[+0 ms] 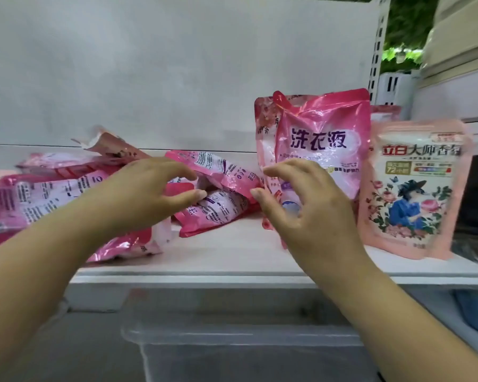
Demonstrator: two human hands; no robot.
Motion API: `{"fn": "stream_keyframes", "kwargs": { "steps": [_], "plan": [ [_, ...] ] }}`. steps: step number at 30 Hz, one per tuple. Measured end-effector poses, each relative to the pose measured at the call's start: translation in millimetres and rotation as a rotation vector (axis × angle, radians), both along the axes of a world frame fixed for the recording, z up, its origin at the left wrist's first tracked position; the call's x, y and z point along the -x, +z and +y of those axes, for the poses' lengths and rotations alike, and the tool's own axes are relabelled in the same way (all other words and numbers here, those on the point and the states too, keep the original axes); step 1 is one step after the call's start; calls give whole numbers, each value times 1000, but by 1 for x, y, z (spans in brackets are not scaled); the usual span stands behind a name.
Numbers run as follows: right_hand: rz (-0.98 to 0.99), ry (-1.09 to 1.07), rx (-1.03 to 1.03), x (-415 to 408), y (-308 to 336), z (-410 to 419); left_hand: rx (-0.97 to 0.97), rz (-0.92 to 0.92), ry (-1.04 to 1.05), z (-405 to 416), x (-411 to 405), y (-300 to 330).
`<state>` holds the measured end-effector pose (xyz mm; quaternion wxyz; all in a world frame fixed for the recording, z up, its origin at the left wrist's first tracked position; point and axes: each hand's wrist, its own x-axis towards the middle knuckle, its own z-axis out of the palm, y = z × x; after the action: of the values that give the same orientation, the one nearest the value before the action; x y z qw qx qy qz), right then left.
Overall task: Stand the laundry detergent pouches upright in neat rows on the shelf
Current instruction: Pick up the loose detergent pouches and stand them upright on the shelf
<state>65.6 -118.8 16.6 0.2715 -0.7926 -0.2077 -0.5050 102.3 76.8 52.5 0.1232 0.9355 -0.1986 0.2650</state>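
Several bright pink detergent pouches (53, 186) lie flat in a heap on the left of the white shelf (232, 252). One of them (218, 177) lies across the middle. A bright pink pouch (323, 139) stands upright at the right, with another right behind it. A pale pink pouch with a flower picture (414, 188) stands upright to its right. My left hand (144, 194) hovers over the lying pouches with fingers spread, holding nothing. In front of the upright bright pink pouch, my right hand (301, 205) has loosely curved fingers and holds nothing.
A white back panel (149, 78) closes the shelf behind. A slotted upright post (378, 51) stands at the back right, with a white basket (398, 86) beyond it. Below the shelf edge sits a clear plastic bin (232, 340).
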Motion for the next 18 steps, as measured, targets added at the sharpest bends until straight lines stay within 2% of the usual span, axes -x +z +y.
{"fn": "stream_keyframes", "kwargs": {
  "steps": [4,9,13,18],
  "plan": [
    [232,-31,130,-30,24,42,-139,36,39,45,-33,18],
    [531,-118,69,-113,61,85,-212,94,38,69,-81,37],
    [645,-180,-5,-171,54,86,-283,106,16,69,-117,31],
    [699,-312,103,-204,33,76,-469,-146,-83,71,-144,6]
  ]
}}
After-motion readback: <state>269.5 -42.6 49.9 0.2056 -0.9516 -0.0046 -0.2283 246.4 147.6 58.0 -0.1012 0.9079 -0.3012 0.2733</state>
